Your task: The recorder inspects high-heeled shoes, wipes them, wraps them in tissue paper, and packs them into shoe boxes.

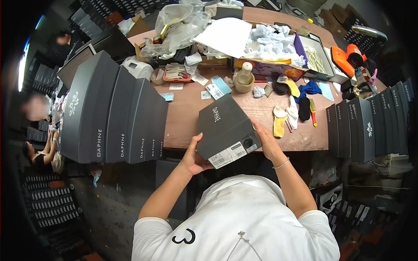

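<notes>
Between my two hands I hold a dark grey shoe box (224,128), lid on, tilted at the front edge of the table. A white label (228,155) shows on its end nearest me. My left hand (193,157) grips the near left corner, thumb up along the side. On the right side, my right hand (266,140) presses against the box with its fingers partly hidden. Beyond the box lie paper tags (215,91) in white and light blue.
Stacked grey shoe boxes stand on the left (91,113) and right (363,128). A bottle in a jar (244,81), yellow cloths (280,124) and a brush (313,112) lie on the brown table (183,126). Behind are a carton of crumpled paper (272,45) and an orange tool (343,61). Other people are at far left.
</notes>
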`<state>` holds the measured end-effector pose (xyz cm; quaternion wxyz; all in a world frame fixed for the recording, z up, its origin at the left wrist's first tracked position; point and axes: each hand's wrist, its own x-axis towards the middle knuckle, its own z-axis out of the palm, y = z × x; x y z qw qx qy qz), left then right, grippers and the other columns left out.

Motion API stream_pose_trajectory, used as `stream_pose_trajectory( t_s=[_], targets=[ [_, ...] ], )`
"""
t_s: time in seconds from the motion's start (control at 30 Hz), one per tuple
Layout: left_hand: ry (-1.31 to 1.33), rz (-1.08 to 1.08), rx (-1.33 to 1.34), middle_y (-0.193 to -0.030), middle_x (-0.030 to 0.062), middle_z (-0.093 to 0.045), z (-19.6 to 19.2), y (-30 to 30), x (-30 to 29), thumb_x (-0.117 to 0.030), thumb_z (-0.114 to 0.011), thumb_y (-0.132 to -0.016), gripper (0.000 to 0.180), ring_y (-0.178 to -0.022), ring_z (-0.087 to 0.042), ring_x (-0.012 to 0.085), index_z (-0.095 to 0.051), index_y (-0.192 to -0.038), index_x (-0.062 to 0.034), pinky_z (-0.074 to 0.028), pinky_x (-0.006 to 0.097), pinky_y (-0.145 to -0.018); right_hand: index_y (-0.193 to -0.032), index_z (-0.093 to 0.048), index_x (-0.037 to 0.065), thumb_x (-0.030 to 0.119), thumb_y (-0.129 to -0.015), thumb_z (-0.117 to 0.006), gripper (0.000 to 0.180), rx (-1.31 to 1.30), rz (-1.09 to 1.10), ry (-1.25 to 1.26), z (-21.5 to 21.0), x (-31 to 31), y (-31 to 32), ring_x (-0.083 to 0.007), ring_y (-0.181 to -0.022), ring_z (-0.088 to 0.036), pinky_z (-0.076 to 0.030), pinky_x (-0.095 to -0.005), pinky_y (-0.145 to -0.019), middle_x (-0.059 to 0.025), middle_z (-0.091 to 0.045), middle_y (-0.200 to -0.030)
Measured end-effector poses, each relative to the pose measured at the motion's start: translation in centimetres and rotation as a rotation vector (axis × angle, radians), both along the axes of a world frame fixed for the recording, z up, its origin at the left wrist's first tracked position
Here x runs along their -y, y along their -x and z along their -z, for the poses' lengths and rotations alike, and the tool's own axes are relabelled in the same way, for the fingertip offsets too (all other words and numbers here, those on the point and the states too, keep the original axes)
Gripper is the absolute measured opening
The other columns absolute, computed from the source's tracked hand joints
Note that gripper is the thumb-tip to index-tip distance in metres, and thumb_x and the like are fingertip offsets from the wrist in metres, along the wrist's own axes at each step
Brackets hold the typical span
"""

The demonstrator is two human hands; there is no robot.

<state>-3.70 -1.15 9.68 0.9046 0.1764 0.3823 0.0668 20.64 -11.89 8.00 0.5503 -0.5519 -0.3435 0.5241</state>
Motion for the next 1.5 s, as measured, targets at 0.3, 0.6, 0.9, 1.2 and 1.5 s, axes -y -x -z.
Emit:
stream_pose_trajectory(
  t_s=[0.3,0.6,0.9,1.2,1.5],
  targets=[
    [-0.033,0.021,-0.012,-0.132,0.0125,-0.048,-0.2,-0.4,-0.3,-0.072,-0.052,-0.075,0.086,-0.12,-0.049,0.0287,-0.041,-0.139,-0.0158,-0.045,0.05,-0.092,-0.14,-0.04,-0.003,0.042,-0.103,-0.035,0.059,-0.149,0.053,-0.007,0.8,0.0,0.2,-0.0178,-0.127,-0.044,-0.033,-0.0283,-0.107,-0.0124,-0.048,-0.138],
    [-0.039,0.035,-0.021,-0.133,0.0125,-0.048,0.1,-0.9,-0.8,-0.073,-0.052,-0.075,0.088,-0.12,-0.049,0.0283,-0.04,-0.14,-0.0155,-0.045,0.049,-0.092,-0.138,-0.042,-0.003,0.035,-0.102,-0.039,0.053,-0.254,0.1,0.014,1.1,-0.2,-0.2,-0.0168,-0.122,-0.05,-0.036,-0.0287,-0.104,-0.0115,-0.052,-0.134],
    [-0.025,0.014,0.028,-0.132,0.0102,-0.051,0.5,-0.2,-0.6,-0.071,-0.051,-0.077,0.083,-0.117,-0.054,0.0282,-0.043,-0.139,-0.0163,-0.049,0.049,-0.088,-0.139,-0.041,-0.002,0.046,-0.101,-0.035,0.062,-0.128,0.082,-0.015,0.2,-0.1,0.3,-0.0186,-0.121,-0.05,-0.04,-0.0301,-0.1,-0.0116,-0.05,-0.136],
    [0.78,-0.362,1.016,-0.135,0.0265,-0.036,5.1,3.0,8.2,-0.042,-0.051,-0.091,0.067,-0.082,-0.053,0.0301,-0.033,-0.141,-0.0015,-0.054,0.039,-0.066,-0.121,-0.054,-0.001,0.038,-0.1,-0.044,0.045,-0.332,0.486,-0.058,0.8,0.2,-3.4,-0.013,-0.078,-0.062,-0.053,-0.0271,-0.066,-0.0081,-0.064,-0.102],
    [0.026,-0.363,0.644,-0.136,0.0129,-0.05,6.1,4.8,6.2,-0.05,-0.052,-0.086,0.07,-0.121,-0.051,0.0236,-0.042,-0.139,-0.0064,-0.041,0.038,-0.102,-0.133,-0.045,0.003,0.043,-0.097,-0.049,0.054,-0.442,0.245,-0.105,2.4,4.0,-1.9,-0.02,-0.098,-0.061,-0.051,-0.0311,-0.079,-0.0129,-0.057,-0.121]
  ],
)
